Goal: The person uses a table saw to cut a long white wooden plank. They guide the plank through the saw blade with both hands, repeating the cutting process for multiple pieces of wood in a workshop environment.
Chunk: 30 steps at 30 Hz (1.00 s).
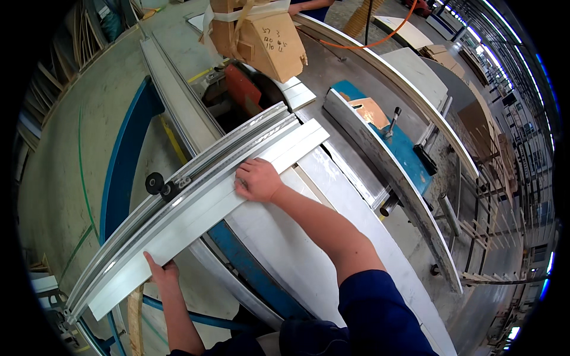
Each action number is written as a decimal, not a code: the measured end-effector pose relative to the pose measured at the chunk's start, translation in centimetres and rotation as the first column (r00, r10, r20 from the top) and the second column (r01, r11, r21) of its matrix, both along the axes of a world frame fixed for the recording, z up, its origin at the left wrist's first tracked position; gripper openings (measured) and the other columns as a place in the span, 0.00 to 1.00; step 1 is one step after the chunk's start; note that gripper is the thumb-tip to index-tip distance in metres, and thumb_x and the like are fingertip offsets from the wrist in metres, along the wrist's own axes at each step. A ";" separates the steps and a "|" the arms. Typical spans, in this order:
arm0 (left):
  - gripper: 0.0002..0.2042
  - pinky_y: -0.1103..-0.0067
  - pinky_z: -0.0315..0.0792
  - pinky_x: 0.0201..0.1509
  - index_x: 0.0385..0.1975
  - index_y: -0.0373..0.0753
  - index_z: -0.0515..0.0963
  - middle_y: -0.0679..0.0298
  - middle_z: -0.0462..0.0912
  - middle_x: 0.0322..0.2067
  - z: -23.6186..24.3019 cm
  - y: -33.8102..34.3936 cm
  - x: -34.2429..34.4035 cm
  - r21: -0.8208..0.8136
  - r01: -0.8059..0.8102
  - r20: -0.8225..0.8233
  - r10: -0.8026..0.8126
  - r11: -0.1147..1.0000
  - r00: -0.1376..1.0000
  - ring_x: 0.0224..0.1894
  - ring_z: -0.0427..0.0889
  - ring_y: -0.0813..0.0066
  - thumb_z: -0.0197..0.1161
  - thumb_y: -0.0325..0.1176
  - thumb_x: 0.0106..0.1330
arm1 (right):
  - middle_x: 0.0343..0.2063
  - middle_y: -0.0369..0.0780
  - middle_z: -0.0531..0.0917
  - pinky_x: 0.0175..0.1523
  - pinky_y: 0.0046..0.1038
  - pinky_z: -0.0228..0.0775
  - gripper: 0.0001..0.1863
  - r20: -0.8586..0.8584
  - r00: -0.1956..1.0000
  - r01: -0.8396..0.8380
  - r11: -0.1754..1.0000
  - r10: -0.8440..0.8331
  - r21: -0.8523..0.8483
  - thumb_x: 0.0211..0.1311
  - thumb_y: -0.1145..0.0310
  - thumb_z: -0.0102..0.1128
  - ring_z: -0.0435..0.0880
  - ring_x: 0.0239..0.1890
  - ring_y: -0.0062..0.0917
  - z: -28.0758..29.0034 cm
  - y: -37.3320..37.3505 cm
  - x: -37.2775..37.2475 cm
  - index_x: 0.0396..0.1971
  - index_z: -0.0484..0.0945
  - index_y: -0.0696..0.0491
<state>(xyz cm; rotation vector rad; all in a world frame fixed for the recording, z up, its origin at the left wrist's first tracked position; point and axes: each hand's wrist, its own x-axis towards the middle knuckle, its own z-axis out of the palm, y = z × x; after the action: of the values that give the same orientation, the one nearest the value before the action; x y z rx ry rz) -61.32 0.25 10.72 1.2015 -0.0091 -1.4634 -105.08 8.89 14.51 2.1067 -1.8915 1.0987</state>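
A long white board (190, 225) lies diagonally across the saw bench, along an aluminium crosscut fence (267, 121) with a black knob (155, 183) on it. My left hand (162, 273) grips the board's near edge toward its lower-left end, thumb on top and fingers mostly hidden. Farther along, my right hand (258, 178) rests on the board beside the fence with its fingers curled onto it. Just beyond the fence stands a red guard (240, 88) over the saw, with a taped cardboard piece (270, 47) above.
A blue curved-looking beam (122, 166) runs at left, with stacked sheets (38, 83) behind. A metal fence (380, 148) with a teal top crosses the table at right, near long rails and racks (484, 213). Another person's hand (294, 9) is at the top, beside an orange hose (362, 46).
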 end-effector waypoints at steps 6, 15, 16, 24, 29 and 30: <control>0.23 0.71 0.79 0.66 0.63 0.42 0.78 0.66 0.86 0.58 0.3 1.1 -4.7 0.072 0.111 -0.084 -0.105 0.991 0.991 0.59 0.84 0.68 0.68 0.49 0.75 | 0.29 0.40 0.80 0.48 0.37 0.74 0.10 -0.037 0.999 0.035 0.999 -0.034 0.028 0.57 0.61 0.65 0.81 0.39 0.35 0.1 0.0 -1.0 0.28 0.78 0.52; 0.24 0.77 0.81 0.63 0.60 0.44 0.80 0.68 0.87 0.57 2.4 1.7 -7.2 0.099 0.199 -0.035 -0.196 0.975 0.980 0.58 0.85 0.71 0.70 0.52 0.72 | 0.31 0.39 0.81 0.50 0.37 0.73 0.10 -0.056 0.998 0.012 1.000 -0.010 0.026 0.59 0.61 0.64 0.82 0.40 0.35 0.1 0.0 -2.3 0.29 0.78 0.52; 0.24 0.77 0.81 0.63 0.60 0.44 0.81 0.68 0.87 0.57 2.3 1.8 -7.3 0.088 0.212 -0.027 -0.210 0.973 0.977 0.57 0.86 0.71 0.71 0.52 0.72 | 0.31 0.39 0.81 0.49 0.37 0.73 0.10 -0.057 0.998 0.010 0.999 -0.008 0.032 0.59 0.61 0.64 0.82 0.40 0.35 0.1 -0.1 -2.3 0.29 0.78 0.52; 0.28 0.83 0.79 0.54 0.61 0.45 0.80 0.71 0.87 0.55 1.0 1.8 -6.5 0.120 0.268 0.075 -0.278 0.956 0.958 0.51 0.85 0.76 0.66 0.60 0.73 | 0.29 0.40 0.80 0.46 0.38 0.74 0.11 -0.127 0.992 -0.010 1.000 0.010 0.004 0.57 0.61 0.65 0.82 0.37 0.36 0.2 -0.2 -5.7 0.27 0.76 0.52; 0.23 0.87 0.75 0.41 0.57 0.45 0.81 0.73 0.87 0.45 5.7 5.1 -9.8 0.195 0.215 0.243 -0.260 0.957 0.935 0.36 0.79 0.79 0.62 0.58 0.77 | 0.25 0.39 0.80 0.43 0.36 0.74 0.10 -0.133 0.991 -0.006 1.000 0.007 0.007 0.55 0.62 0.64 0.82 0.33 0.35 0.0 0.1 -6.6 0.23 0.76 0.51; 0.21 0.86 0.75 0.42 0.55 0.44 0.81 0.71 0.86 0.43 5.8 5.7 -9.9 0.187 0.248 0.360 -0.302 0.950 0.883 0.35 0.78 0.78 0.61 0.55 0.78 | 0.24 0.39 0.79 0.42 0.36 0.74 0.10 -0.117 0.993 -0.016 1.000 0.014 -0.014 0.55 0.62 0.64 0.81 0.33 0.35 0.1 -0.1 -6.5 0.23 0.75 0.51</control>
<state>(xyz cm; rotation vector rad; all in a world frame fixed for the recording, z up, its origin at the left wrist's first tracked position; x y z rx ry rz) -71.17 6.00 16.52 1.6400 -0.3698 -1.4634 -111.57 8.79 14.57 2.1306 -1.8116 0.9658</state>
